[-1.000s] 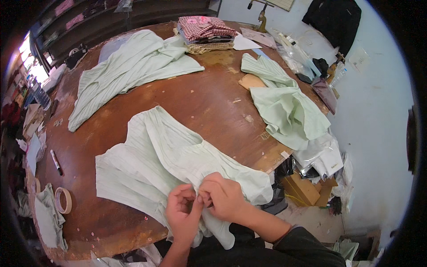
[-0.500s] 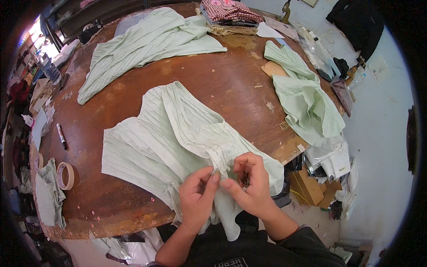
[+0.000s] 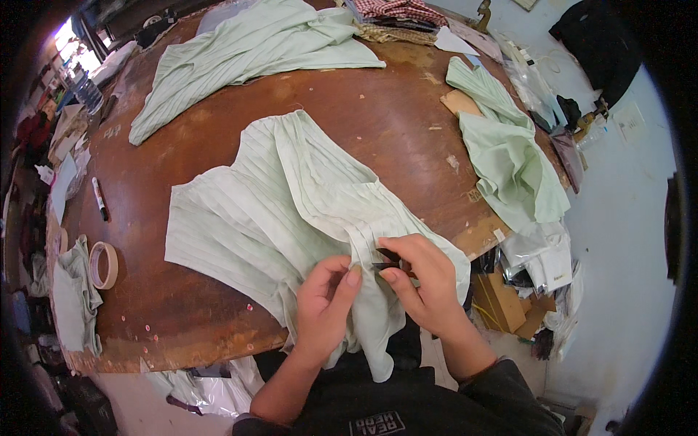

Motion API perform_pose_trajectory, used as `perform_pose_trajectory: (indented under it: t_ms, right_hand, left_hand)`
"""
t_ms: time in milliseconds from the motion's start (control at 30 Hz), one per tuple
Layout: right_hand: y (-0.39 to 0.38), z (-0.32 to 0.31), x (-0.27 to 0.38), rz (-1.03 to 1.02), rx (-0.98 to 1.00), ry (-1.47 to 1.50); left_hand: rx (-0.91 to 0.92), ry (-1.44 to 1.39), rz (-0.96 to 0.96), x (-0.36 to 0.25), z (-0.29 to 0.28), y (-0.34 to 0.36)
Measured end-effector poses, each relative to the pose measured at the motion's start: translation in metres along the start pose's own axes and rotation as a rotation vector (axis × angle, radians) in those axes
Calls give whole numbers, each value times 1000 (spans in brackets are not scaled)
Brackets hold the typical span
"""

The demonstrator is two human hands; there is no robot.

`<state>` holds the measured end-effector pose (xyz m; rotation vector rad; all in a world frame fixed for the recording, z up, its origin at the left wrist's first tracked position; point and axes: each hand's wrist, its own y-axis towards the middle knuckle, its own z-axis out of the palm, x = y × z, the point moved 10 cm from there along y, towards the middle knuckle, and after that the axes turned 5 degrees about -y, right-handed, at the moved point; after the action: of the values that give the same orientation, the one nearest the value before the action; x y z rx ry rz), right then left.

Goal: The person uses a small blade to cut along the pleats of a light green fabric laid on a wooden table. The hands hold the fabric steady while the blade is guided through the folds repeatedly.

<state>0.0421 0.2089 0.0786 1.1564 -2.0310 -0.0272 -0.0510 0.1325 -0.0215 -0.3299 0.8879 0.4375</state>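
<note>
A pale green pleated garment (image 3: 236,211) spreads over the near part of the table, and its lower end hangs over the front edge toward me. My left hand (image 3: 325,301) pinches a fold of the cloth between thumb and fingers. Close to its right, my right hand (image 3: 430,291) grips small dark thread snips (image 3: 387,263). Their two blades are spread apart and point left at the gathered cloth near my left fingertips. The handle part of the snips is hidden in my right palm.
The brown wooden table (image 3: 218,123) carries more pale green cloth (image 3: 254,47) at the far left and another piece (image 3: 509,152) at the right. A tape roll (image 3: 104,265), marker (image 3: 100,200) and folded cloth (image 3: 76,294) lie left. A cardboard box (image 3: 502,301) stands below the right edge.
The snips, mostly tucked inside my right hand before, now show with blades spread between thumb and fingers. My left hand still pinches the cloth. The whole view has shifted slightly.
</note>
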Motion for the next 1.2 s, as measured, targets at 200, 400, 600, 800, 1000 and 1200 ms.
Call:
perform_pose_trajectory:
  t_ms: [200,400,600,800,1000,1200]
  right_hand:
    - [1,2,7,-169,-9,-11]
    - [5,1,16,-232,-15,-45]
    - [8,1,19,-269,1,-78]
    - [12,5,24,-310,32,-110]
    - [18,12,26,-286,52,-66]
    - [19,17,20,-230,49,53]
  left_hand:
    - [29,-11,2,1,4,0]
    - [43,-41,3,-1,6,-1]
    - [44,-4,-1,-5,7,0]
    - [30,114,40,-9,0,-4]
    - [-37,239,157,-20,-10,-5]
    - [-33,222,154,-23,-12,-3]
